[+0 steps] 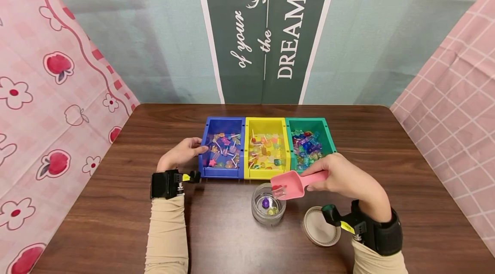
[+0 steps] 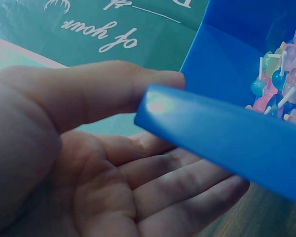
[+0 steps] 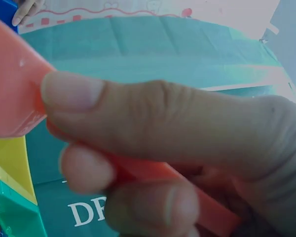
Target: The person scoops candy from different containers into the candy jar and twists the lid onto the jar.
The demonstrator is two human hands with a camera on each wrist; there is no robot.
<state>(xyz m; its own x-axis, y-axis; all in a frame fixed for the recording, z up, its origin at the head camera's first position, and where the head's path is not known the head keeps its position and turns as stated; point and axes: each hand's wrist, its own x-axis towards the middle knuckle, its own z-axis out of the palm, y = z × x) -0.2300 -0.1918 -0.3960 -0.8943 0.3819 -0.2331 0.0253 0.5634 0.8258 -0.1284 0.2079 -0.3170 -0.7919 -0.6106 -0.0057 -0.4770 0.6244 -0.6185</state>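
Observation:
My right hand point(image 1: 340, 175) grips the handle of a pink scoop point(image 1: 292, 184), thumb on one side and fingers curled on the other. Tilted over a clear jar point(image 1: 268, 219), the scoop has red and clear pieces at its lip. A purple piece point(image 1: 265, 202) and a yellowish piece point(image 1: 273, 211) lie inside the jar. At the left, my left hand point(image 1: 182, 152) holds the side wall of the blue bin point(image 1: 221, 173); in the left wrist view the thumb point(image 2: 158, 81) is at its edge and the fingers reach beneath. Small colourful lollipop-like charms fill the blue bin's floor.
A yellow bin point(image 1: 267, 174) and a green bin point(image 1: 328, 141) adjoin the blue one, both holding colourful small pieces. Right of the jar lies a round lid point(image 1: 322, 226), partly beneath the right wrist camera. Brown wooden table point(image 1: 104, 205) surrounds them, with curtains behind.

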